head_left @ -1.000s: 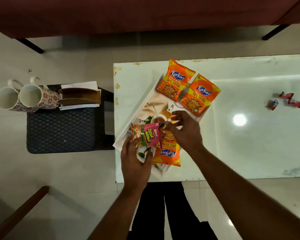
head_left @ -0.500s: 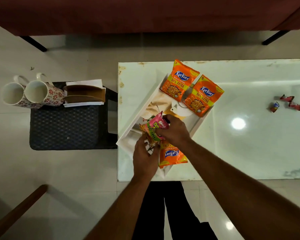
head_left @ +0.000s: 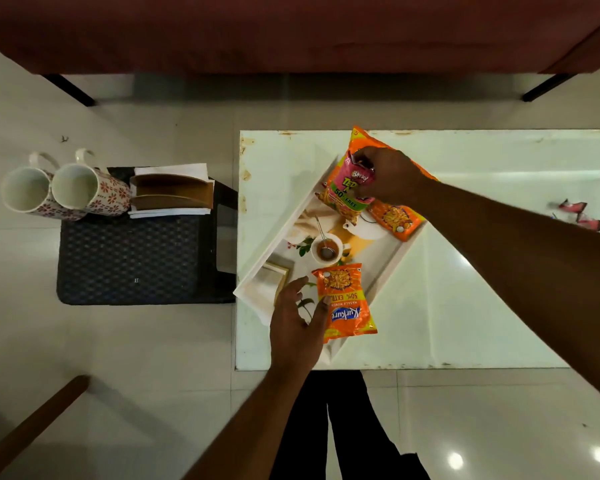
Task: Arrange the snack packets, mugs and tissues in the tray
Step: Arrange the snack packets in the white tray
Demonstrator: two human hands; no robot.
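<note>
A white printed tray (head_left: 392, 263) lies slanted on the white table. My right hand (head_left: 390, 174) pinches the top of a pink snack packet (head_left: 349, 192) and holds it over the tray's far end, above two orange packets (head_left: 395, 218) partly hidden there. Another orange packet (head_left: 347, 301) lies at the tray's near end. My left hand (head_left: 297, 320) hovers open over the tray's near corner, its thumb touching that packet's edge. Two floral mugs (head_left: 73, 190) and a brown tissue holder with white tissues (head_left: 170, 195) stand on a dark stool at the left.
The dark woven stool (head_left: 129, 261) stands just left of the table (head_left: 482, 289). Small red wrappers (head_left: 577, 214) lie at the table's right. A maroon sofa (head_left: 291, 32) runs along the back. A wooden rail (head_left: 28, 427) crosses the lower left floor.
My right hand has lifted the pink packet from the tray's near end to its far end. My left hand has let go of it and opened.
</note>
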